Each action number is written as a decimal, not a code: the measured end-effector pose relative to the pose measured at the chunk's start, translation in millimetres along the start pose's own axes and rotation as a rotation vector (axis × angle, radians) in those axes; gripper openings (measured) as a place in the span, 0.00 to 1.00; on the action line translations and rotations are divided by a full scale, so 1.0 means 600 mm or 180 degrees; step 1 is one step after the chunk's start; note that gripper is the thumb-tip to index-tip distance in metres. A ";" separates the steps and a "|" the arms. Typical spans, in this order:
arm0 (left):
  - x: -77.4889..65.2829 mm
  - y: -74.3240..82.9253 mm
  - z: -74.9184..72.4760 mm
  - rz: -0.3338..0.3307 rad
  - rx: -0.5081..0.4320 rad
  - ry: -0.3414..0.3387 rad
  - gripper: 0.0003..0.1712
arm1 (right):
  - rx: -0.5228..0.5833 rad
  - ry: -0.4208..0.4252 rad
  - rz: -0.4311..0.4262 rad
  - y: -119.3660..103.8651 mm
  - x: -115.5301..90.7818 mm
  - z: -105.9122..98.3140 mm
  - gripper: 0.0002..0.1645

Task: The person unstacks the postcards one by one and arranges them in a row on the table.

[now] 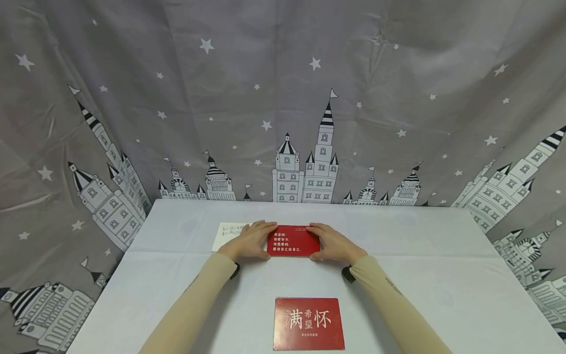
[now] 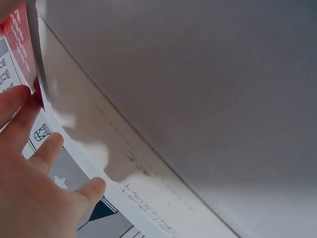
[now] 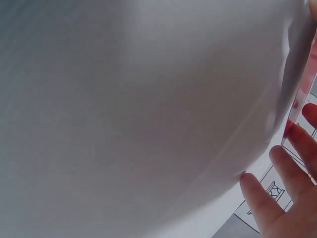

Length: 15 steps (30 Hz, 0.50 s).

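Observation:
Both hands hold a red card [image 1: 292,242] with white Chinese characters, by its two short sides, over the far middle of the table. My left hand [image 1: 250,241] has its thumb at the card's near left corner and its fingers at the far left one. Mirroring it, my right hand [image 1: 335,244] grips the right side between thumb and fingers. Under and beside the left hand lies a cream card [image 1: 222,240] with handwriting, partly hidden by that hand. Each wrist view catches only a strip of the red card [image 2: 21,39].
Nearer the front edge, another red card [image 1: 308,329] with large white characters lies flat on the white-covered table [image 1: 420,295]. A grey curtain [image 1: 283,69] printed with castles and stars hangs behind the table.

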<state>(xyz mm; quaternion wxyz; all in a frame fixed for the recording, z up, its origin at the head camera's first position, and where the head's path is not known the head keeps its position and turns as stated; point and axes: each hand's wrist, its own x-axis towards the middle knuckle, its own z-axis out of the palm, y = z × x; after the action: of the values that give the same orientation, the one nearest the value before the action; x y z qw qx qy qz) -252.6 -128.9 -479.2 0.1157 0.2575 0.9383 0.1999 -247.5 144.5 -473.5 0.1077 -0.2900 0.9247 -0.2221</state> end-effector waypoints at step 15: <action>0.007 0.006 -0.009 -0.0082 0.0068 -0.0081 0.50 | -0.0046 -0.0003 0.0002 0.005 0.007 0.000 0.46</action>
<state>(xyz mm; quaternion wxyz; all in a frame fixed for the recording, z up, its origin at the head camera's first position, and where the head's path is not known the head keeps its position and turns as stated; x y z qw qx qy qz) -256.2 -125.9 -473.4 0.1274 0.2492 0.9420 0.1851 -252.5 144.1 -475.2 0.1061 -0.2906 0.9263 -0.2152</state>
